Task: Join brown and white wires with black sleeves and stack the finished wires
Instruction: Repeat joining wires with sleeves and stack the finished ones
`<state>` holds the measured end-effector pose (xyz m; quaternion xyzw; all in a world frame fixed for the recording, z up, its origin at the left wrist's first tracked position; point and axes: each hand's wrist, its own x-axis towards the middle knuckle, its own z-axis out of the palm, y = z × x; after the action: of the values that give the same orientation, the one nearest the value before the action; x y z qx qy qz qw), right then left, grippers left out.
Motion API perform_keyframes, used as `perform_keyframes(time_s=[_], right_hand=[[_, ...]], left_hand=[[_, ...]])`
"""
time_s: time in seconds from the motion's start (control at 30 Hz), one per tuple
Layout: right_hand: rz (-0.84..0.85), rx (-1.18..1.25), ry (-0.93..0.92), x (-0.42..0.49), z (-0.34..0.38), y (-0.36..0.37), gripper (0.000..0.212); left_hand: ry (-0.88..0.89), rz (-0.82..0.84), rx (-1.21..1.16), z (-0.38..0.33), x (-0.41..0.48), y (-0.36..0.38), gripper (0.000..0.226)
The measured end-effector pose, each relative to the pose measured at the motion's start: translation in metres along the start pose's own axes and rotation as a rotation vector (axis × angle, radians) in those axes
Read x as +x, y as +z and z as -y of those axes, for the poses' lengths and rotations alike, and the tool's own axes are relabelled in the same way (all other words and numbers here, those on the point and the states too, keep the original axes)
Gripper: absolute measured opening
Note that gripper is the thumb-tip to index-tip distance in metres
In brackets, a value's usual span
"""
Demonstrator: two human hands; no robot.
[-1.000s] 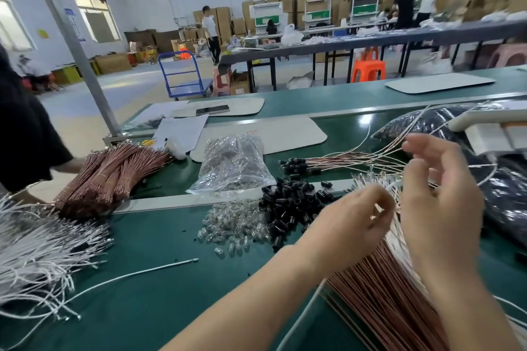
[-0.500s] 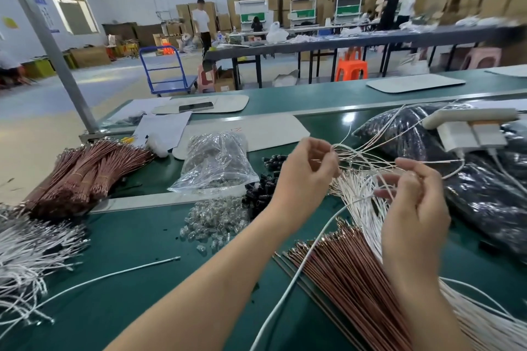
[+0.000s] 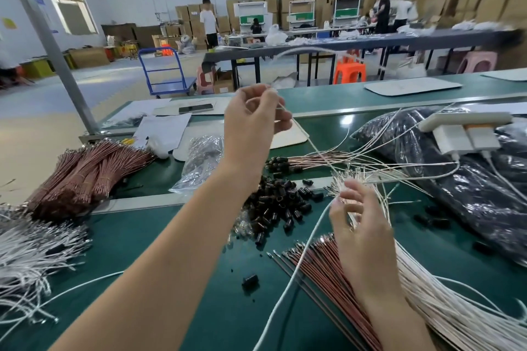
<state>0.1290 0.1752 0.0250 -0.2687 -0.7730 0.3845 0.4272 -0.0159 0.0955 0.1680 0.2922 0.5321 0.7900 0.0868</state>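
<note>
My left hand is raised above the green table and pinches a thin white wire that slants down to the right. My right hand sits lower, fingers curled at the tips of the white wire bundle; a long white wire trails from under it toward me. Brown wires lie fanned beside that bundle. A heap of black sleeves lies between my arms. Joined wires with black sleeves are stacked behind the heap.
A tied brown wire bundle and a white wire heap lie at the left. A clear bag sits mid-table, a dark plastic bag with a white charger block at the right. One loose sleeve lies near me.
My left hand has risen from the wire bundle, drawing one white wire up with it. My right hand has dropped lower onto the white wire tips.
</note>
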Motion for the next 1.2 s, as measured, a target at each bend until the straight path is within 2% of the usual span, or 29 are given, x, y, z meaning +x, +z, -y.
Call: perform_keyframes(time_s=[0.03,0.1,0.27,0.4,0.5,0.6,0.67,0.77,0.83,0.93,1.0,1.03,1.13,1.2], right_hand=[[0.013,-0.131,-0.042,-0.003,-0.003,0.001,0.033],[0.006,-0.275,-0.07,-0.003,-0.007,0.0,0.038],[0.088,-0.119,0.104,0.001,-0.01,-0.006,0.023],[0.153,0.033,0.195,0.002,-0.008,-0.007,0.03],[0.044,-0.014,0.211,0.01,-0.01,-0.016,0.042],[-0.13,-0.097,0.231,0.027,-0.01,-0.036,0.057],[-0.266,-0.12,0.289,0.04,-0.009,-0.05,0.057],[-0.489,-0.193,0.306,0.048,-0.003,-0.059,0.053],[-0.622,-0.289,0.197,0.041,0.003,-0.056,0.052],[-0.691,-0.253,-0.211,0.021,0.017,-0.037,0.04],[-0.568,-0.101,-0.334,0.011,0.026,-0.019,0.032],[-0.447,-0.002,-0.301,0.006,0.032,-0.011,0.027],[0.106,0.315,0.067,-0.003,0.042,0.013,0.022],[0.354,0.5,0.33,-0.002,0.039,0.025,0.024]], left_hand=[[-0.019,-0.018,-0.031,-0.003,0.001,-0.003,0.002],[-0.054,-0.035,-0.073,-0.008,0.003,-0.008,0.003],[-0.267,0.04,-0.048,-0.004,-0.006,-0.008,0.005],[-0.425,0.112,-0.147,-0.001,-0.018,-0.003,0.009],[-0.383,0.112,-0.181,-0.01,-0.016,-0.008,0.016],[-0.325,-0.022,-0.176,-0.022,-0.007,-0.025,0.015],[-0.269,-0.121,-0.064,-0.025,0.0,-0.044,0.015],[-0.13,-0.177,0.195,-0.024,0.006,-0.076,0.011],[-0.029,-0.177,0.312,-0.023,0.007,-0.092,0.01],[0.128,-0.185,0.437,-0.027,0.005,-0.105,0.01],[0.26,-0.176,0.473,-0.029,0.0,-0.107,0.012],[0.326,-0.156,0.491,-0.028,-0.006,-0.107,0.014],[0.426,-0.055,0.606,-0.001,-0.037,-0.109,0.021],[0.402,0.02,0.697,0.031,-0.064,-0.113,0.009]])
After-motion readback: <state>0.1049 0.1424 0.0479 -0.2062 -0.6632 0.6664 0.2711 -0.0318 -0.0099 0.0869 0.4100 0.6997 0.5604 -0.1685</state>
